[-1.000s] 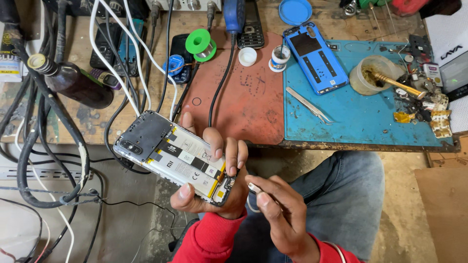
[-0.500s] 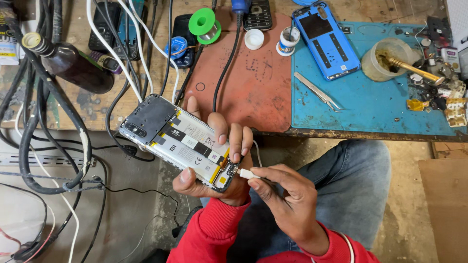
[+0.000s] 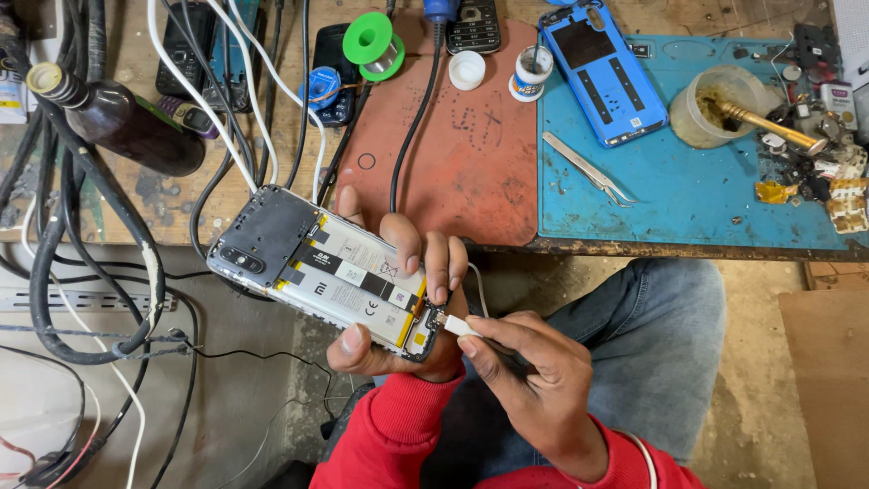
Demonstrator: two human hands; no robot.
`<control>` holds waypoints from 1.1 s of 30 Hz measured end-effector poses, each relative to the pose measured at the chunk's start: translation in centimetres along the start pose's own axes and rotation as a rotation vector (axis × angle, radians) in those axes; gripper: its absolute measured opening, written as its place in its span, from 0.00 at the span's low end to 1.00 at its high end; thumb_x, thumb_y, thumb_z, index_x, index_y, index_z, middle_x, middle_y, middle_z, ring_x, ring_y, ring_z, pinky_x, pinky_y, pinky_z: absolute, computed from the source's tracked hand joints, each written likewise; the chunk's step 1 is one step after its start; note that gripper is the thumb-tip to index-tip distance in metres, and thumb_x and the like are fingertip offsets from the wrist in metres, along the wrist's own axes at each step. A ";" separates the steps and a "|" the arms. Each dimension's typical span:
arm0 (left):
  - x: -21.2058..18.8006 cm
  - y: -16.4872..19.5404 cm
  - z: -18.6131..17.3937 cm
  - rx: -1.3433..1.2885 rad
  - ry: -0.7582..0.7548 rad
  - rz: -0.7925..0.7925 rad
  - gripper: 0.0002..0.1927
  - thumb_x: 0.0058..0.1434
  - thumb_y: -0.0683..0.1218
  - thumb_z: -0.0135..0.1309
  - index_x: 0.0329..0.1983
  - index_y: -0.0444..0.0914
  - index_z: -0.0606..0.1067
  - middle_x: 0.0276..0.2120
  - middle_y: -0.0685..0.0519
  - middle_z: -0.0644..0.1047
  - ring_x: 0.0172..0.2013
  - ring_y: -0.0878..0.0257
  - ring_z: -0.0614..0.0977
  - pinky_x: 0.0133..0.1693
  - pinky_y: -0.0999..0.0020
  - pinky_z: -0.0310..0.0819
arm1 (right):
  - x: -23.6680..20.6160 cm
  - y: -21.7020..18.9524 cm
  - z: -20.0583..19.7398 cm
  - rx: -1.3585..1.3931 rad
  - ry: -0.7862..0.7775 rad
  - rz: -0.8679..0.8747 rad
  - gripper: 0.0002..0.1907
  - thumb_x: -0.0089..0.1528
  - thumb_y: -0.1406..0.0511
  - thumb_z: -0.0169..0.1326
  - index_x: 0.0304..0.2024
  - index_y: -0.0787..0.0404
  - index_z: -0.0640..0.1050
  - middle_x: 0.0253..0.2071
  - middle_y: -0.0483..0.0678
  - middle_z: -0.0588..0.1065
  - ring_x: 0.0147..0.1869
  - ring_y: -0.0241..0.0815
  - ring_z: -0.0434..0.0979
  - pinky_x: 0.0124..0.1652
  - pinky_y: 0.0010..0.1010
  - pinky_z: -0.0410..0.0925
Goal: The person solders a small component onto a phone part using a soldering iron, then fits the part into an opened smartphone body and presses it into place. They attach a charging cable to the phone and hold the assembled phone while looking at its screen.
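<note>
head view: right hand (image 3: pixel 534 380) fingers now seemingly pinching white plug (image 3: pixel 455 324) into opened phone (image 3: pixel 326 272).

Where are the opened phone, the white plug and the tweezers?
opened phone (image 3: pixel 339 276): head view, on its battery.
white plug (image 3: pixel 455 324): head view, on the connector body.
tweezers (image 3: pixel 588 169): head view, mid-shaft, on the blue mat.

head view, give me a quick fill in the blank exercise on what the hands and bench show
1. The left hand holds an opened phone with its back cover ____.
2. The right hand pinches a white cable plug at the phone's ____ end.
3. The metal tweezers lie on the ____ mat.
4. The green solder spool sits at the top edge of the ____ mat.

Missing words: off; bottom; blue; red
</note>
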State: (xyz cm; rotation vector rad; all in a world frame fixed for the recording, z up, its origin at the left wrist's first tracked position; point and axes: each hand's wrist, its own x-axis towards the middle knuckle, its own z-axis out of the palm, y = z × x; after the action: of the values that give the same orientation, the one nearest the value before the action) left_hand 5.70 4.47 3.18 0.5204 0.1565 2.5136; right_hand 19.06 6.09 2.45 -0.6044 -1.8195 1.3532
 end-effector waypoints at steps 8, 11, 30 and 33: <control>-0.1 -0.1 0.1 0.016 -0.001 -0.008 0.51 0.52 0.58 0.58 0.76 0.39 0.53 0.33 0.52 0.66 0.25 0.64 0.68 0.34 0.67 0.58 | -0.1 -0.1 0.0 -0.010 0.016 0.001 0.11 0.61 0.72 0.63 0.47 0.68 0.82 0.37 0.48 0.80 0.36 0.30 0.77 0.34 0.19 0.70; -0.1 -0.2 0.1 0.009 -0.005 -0.014 0.52 0.51 0.58 0.58 0.78 0.39 0.54 0.33 0.51 0.66 0.26 0.64 0.68 0.34 0.67 0.58 | -0.1 0.0 0.0 -0.011 0.029 0.018 0.11 0.61 0.72 0.63 0.46 0.68 0.82 0.36 0.48 0.81 0.35 0.30 0.77 0.34 0.19 0.70; 2.2 -0.3 -0.3 1.615 0.038 0.107 0.53 0.56 0.49 0.71 0.75 0.30 0.52 0.63 0.38 0.71 0.60 0.45 0.78 0.61 0.57 0.71 | 4.3 1.2 -2.4 -0.253 0.018 -0.063 0.24 0.60 0.64 0.64 0.57 0.68 0.76 0.50 0.53 0.78 0.53 0.43 0.79 0.54 0.30 0.71; 2.5 -0.4 0.6 1.714 0.116 -0.002 0.56 0.51 0.55 0.73 0.74 0.31 0.53 0.61 0.38 0.73 0.59 0.49 0.78 0.58 0.58 0.72 | 5.3 2.0 -2.8 -0.022 -0.006 0.108 0.24 0.62 0.65 0.63 0.58 0.68 0.75 0.52 0.51 0.80 0.54 0.39 0.82 0.55 0.29 0.73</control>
State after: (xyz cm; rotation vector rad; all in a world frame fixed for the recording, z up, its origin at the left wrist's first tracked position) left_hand 4.26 6.19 4.43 0.8953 2.3402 1.7779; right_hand 18.09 12.35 2.55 -0.7202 -1.8318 1.4091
